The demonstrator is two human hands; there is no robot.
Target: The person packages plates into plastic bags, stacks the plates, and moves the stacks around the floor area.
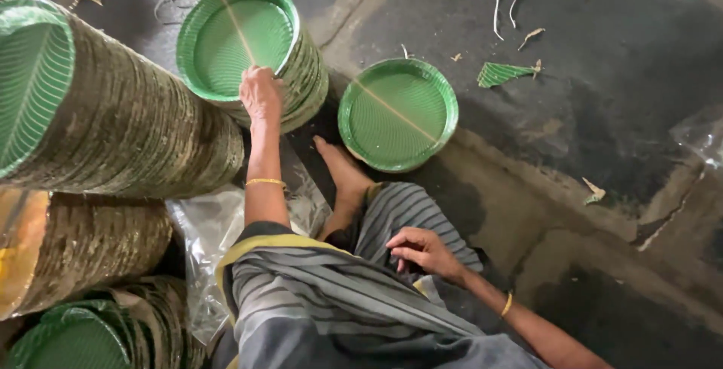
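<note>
Here the upright stack of green leaf plates [248, 53] served as the landmark; it stood on the dark floor [617, 113] directly ahead of the seated person. The left hand [260, 94] lay on the near rim of this stack, fingers curled down over the edge of the topmost plate. The grip appeared closed on the rim, though the fingertips were hidden behind the knuckles, so how many plates it held could not be told.

To the right of the stack, just beside it, a shorter pile of green plates [398, 113] rested flat on the floor. The person's bare foot [343, 169] lay near the stack's base, between the two piles. The right hand [423, 252] rested well apart from the stack on the striped grey cloth [339, 294] over the knee, fingers loosely bent and holding nothing.

To the left of the stack, a long roll of plates lying on its side [113, 113] sat close by, with further rolls [83, 241] below it. A clear plastic sheet [207, 233] lay near the stack's base.

For a clean lift (a judgement from the hand position), the fingers should take the rim evenly and peel upward without tilting the stack, since the edges look thin and likely to crease. A torn green scrap [501, 74] lay well right of the stack.
</note>
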